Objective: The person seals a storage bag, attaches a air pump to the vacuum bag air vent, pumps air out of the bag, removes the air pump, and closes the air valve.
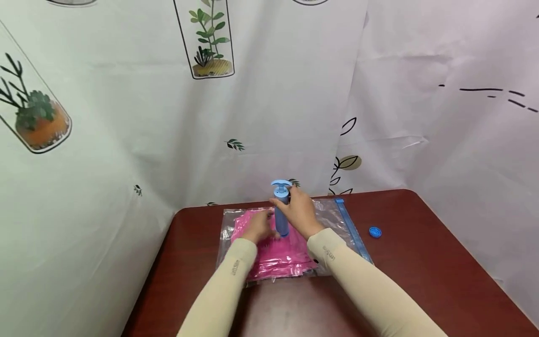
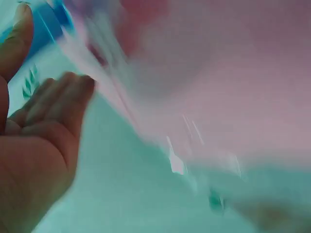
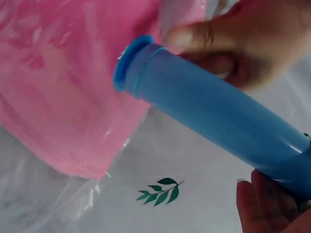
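A blue hand pump point(image 1: 281, 220) stands upright on a clear plastic storage bag point(image 1: 330, 213), over the folded pink contents point(image 1: 278, 264). Near the pump's top, my right hand point(image 1: 301, 210) grips the barrel, just under the light blue T-shaped handle point(image 1: 281, 182). My left hand point(image 1: 258, 227) hovers beside the lower barrel, blurred. Seen from the left wrist, its fingers point(image 2: 58, 104) are loosely extended and hold nothing. In the right wrist view the pump's flared base point(image 3: 131, 63) meets the plastic over the pink contents.
A round blue cap point(image 1: 375, 232) lies on the dark red table point(image 1: 421, 262), right of the bag. Along the bag's right side runs a blue zip strip point(image 1: 353, 229). A white cloth with plant prints point(image 1: 269, 117) hangs behind the table.
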A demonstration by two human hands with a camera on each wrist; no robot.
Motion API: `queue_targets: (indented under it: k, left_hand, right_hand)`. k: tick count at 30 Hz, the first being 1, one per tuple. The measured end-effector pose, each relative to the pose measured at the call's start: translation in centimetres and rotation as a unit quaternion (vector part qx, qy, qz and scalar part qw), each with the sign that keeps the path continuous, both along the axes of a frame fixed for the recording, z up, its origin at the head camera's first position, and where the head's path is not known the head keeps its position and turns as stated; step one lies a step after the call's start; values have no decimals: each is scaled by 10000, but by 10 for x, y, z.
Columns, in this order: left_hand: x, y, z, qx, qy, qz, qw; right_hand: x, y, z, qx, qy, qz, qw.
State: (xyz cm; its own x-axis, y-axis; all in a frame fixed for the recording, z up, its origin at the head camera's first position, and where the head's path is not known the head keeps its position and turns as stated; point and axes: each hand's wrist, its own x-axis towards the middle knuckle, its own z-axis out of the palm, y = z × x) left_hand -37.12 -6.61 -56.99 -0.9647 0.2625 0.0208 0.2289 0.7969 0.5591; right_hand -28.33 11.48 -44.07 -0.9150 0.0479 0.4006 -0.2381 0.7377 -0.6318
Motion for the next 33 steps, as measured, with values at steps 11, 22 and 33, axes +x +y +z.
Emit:
queue_targets:
  k: [11,22,33]
  left_hand:
    - [10,-85,-15,-1206,154,242,9923]
    - [18,-76,-14,-1329,78,384,9904]
    - [18,-77,-16,-1374,317,250,9897]
  right_hand:
    - [-5,7,7,85,238,414,9988]
    - [-15,26,11,-643,-1131,1481,9804]
    - [-1,11,19,-944,-713,573,9913]
